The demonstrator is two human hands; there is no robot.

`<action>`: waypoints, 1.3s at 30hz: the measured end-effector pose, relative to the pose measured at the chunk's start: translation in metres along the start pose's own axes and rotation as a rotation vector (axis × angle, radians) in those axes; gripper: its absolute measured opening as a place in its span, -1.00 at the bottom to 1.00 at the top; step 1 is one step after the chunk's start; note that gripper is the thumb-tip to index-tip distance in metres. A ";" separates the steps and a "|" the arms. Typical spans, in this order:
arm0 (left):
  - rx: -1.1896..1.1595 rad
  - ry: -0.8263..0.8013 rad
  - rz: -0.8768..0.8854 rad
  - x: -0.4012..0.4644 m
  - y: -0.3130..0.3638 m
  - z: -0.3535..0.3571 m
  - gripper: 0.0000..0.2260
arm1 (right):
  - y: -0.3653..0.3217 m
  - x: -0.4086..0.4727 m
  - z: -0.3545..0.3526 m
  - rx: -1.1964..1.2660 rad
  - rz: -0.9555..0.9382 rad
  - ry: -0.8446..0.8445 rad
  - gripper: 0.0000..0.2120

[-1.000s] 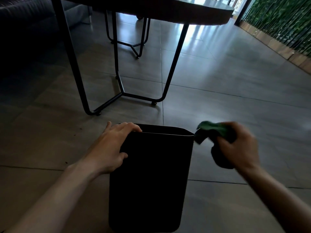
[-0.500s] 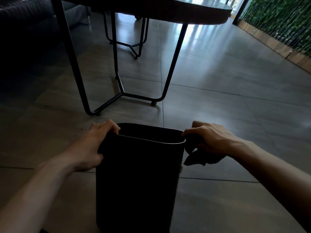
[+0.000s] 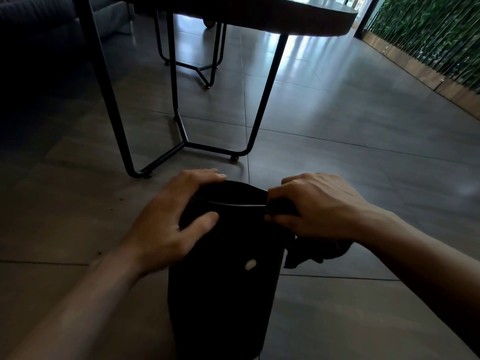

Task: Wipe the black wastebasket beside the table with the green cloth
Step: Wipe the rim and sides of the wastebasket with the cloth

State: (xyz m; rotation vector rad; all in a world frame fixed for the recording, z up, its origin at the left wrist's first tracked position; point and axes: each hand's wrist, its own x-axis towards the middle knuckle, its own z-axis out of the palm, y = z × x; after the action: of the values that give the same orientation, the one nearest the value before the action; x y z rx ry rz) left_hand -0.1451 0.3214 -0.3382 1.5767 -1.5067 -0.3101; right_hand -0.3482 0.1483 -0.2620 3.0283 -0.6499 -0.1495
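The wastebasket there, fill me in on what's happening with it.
A person is holding the black wastebasket on the tiled floor, in front of the table. The left hand grips the left side of the rim, thumb on the near wall. The right hand presses the cloth against the right side of the rim, and the rest of the cloth hangs below the hand. In this dim light the cloth looks dark. A small pale spot shows on the near wall.

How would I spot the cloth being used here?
Find the round table, then the black wastebasket on the floor before it. At its right rim, the right hand grips the cloth, a dark crumpled wad hanging below the palm, the only soft, limp thing there.
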 end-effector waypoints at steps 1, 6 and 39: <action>0.016 -0.025 0.036 0.000 0.004 0.005 -0.52 | -0.005 0.005 -0.003 -0.010 0.029 -0.008 -0.76; 0.241 -0.030 0.036 0.004 -0.005 0.012 -0.47 | -0.026 0.022 0.003 -0.027 0.103 0.094 -0.76; 0.016 0.002 -0.189 0.005 -0.041 -0.016 -0.56 | -0.080 0.025 0.132 0.183 -0.157 0.710 -0.64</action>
State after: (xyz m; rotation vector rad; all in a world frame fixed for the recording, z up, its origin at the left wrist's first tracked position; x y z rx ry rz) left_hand -0.1050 0.3171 -0.3570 1.7351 -1.3644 -0.4038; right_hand -0.3060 0.2084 -0.4002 2.9615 -0.3689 0.9758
